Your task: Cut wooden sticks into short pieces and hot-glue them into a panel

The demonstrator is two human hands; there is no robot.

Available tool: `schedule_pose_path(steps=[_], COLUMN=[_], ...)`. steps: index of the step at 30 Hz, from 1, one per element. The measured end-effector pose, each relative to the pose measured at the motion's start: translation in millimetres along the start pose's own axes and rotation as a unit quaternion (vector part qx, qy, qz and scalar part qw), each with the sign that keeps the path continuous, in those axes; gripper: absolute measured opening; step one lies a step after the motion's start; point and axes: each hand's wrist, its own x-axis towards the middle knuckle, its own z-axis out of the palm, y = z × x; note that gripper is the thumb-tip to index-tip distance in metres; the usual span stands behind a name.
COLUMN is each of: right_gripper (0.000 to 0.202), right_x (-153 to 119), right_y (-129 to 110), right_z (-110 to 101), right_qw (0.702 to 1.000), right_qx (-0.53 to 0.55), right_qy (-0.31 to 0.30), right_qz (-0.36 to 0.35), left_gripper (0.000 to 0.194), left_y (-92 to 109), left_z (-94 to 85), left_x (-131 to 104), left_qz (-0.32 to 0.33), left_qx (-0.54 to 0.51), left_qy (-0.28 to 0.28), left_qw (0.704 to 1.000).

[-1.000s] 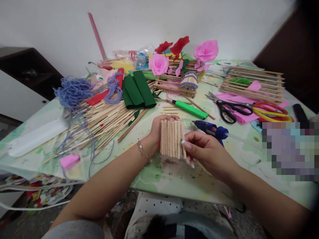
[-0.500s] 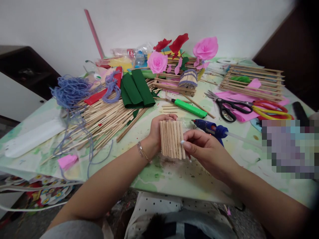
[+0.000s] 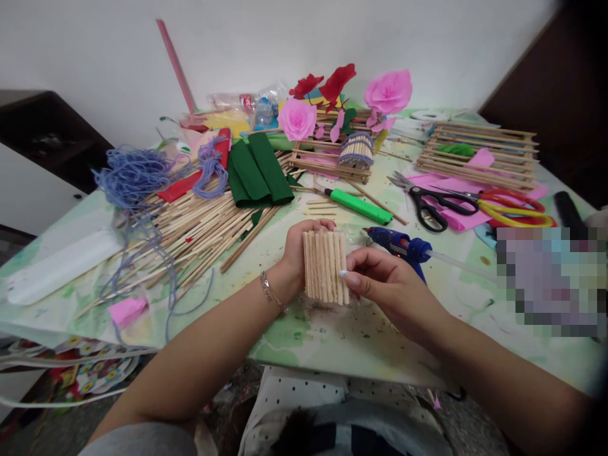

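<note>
Both hands meet over the table [image 3: 332, 348]: the left hand [image 3: 297, 244] cups the stick panel [image 3: 325, 266], and the right hand's [image 3: 375, 275] fingers pinch its edge! The bottle label's [image 3: 246, 102] lettering is unreadable.

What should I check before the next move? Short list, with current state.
1. Left hand supports the stick panel: ok, wrapped around its left side.
2. Right hand has the panel's right edge: ok, thumb at the edge.
3. Panel's stick ends flush: not ok, bottom ends are uneven.
4. Glue between sticks set: cannot tell from this view.
5. Glue gun loaded: ok, a glue stick sticks out of its rear.
6. Nozzle well away from hands: not ok, I'd say; it lies just beyond the right fingers.
</note>
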Motion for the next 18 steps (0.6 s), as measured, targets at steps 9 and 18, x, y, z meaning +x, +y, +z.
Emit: schedule_pose_path(steps=[9,18], right_gripper=[0.019,0.023], right_x=[1.3,1.6], right_y=[1.1,0.9], right_z=[-1.8,-3.5], right_qw=[0.997,0.997], right_qx=[-0.061,-0.070], right_qy=[0.013,0.015], right_qz=[-0.043,-0.032], left_gripper=[0.009,0.005], left_y=[-0.6,-2.8], left_z=[2.8,-0.3], left_x=[-1.1,1.7], left_qz=[-0.025,-0.039], left_qx=[-0.031,-0.057], left_qy=[0.032,0.000], left_qw=[0.999,0.998])
